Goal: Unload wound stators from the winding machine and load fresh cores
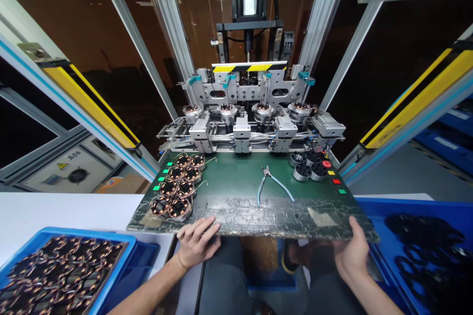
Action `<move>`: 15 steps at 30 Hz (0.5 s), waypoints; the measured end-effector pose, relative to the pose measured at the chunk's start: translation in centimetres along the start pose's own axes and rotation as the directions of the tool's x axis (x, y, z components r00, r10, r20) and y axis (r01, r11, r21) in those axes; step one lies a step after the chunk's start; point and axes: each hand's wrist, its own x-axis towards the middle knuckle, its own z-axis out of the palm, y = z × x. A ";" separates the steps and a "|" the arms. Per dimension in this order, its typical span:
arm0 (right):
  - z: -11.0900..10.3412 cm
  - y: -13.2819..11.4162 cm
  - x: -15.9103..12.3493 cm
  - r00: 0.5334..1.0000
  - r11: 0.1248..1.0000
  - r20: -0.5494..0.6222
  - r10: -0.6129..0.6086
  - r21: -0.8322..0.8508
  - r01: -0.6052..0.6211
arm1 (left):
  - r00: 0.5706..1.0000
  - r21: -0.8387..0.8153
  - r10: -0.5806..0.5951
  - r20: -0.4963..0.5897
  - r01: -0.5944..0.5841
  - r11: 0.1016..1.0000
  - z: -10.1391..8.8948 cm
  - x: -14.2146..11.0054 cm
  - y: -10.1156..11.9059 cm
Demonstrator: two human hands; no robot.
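My left hand point(199, 241) lies on the front edge of the green work board point(229, 177), its fingers stretched out and holding nothing. At the board's right front corner is my right hand point(353, 251), its thumb stretched out on top; its other fingers are mostly hidden below the edge. No object shows in it. Blue-handled cutting pliers point(274, 186) lie with their jaws apart, between the two hands and farther back. Beyond my left hand stand several copper-wound stator coils point(180, 209) with loose wire ends. Several grey rings with black inserts point(302, 172) stand at the board's right rear.
Behind the board is a machine with several clamping stations point(242, 135), each holding a wound part. Yellow safety bars point(92, 103) flank it. A blue tray point(127, 248) of wound parts sits left; a blue bin point(377, 206) of black parts sits right. Coloured buttons point(326, 163) line the board's right side.
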 end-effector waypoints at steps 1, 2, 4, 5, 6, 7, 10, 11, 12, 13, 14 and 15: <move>0.0 0.0 0.0 1.000 1.000 0.000 -0.002 0.007 0.002 | 1.000 0.000 0.000 -0.001 0.000 1.000 0.0 0.0 0.0; 0.0 0.0 0.0 1.000 1.000 -0.001 -0.007 0.008 0.007 | 1.000 0.001 0.001 -0.002 -0.001 1.000 0.0 0.0 0.0; -0.1 0.1 0.0 1.000 1.000 0.002 -0.013 0.002 0.013 | 1.000 0.003 0.004 -0.005 -0.004 1.000 0.0 0.0 0.0; -0.1 0.1 0.0 1.000 1.000 0.002 -0.013 0.000 0.013 | 1.000 0.004 0.005 -0.003 -0.005 1.000 0.0 0.1 0.0; -0.1 0.1 0.1 1.000 1.000 0.002 -0.011 0.000 0.011 | 1.000 0.003 0.005 -0.002 -0.005 1.000 0.0 0.1 0.0; -0.1 0.1 0.1 1.000 1.000 0.003 -0.009 0.003 0.009 | 1.000 0.002 0.006 0.000 -0.006 1.000 0.0 0.0 0.0; -0.2 0.2 0.2 1.000 1.000 -0.001 -0.018 0.003 0.018 | 1.000 -0.001 0.003 -0.002 -0.003 1.000 0.0 0.0 0.0; -0.2 0.2 0.2 1.000 1.000 -0.002 -0.024 -0.003 0.024 | 1.000 0.000 0.002 -0.003 -0.002 1.000 0.0 0.0 0.0; -0.1 0.1 0.1 1.000 1.000 -0.002 -0.025 -0.006 0.025 | 1.000 0.003 0.001 -0.003 -0.001 1.000 0.0 0.0 0.0; -0.1 0.1 0.1 1.000 1.000 -0.001 -0.024 -0.006 0.024 | 1.000 0.006 -0.001 -0.001 0.001 1.000 0.0 0.0 0.0; 0.0 0.1 0.0 1.000 1.000 0.002 -0.021 -0.003 0.021 | 1.000 0.010 -0.002 0.002 0.002 1.000 0.0 -0.1 0.0; 0.1 0.0 -0.1 1.000 1.000 0.006 -0.016 0.001 0.016 | 1.000 0.013 -0.003 0.004 0.003 1.000 0.0 -0.1 0.0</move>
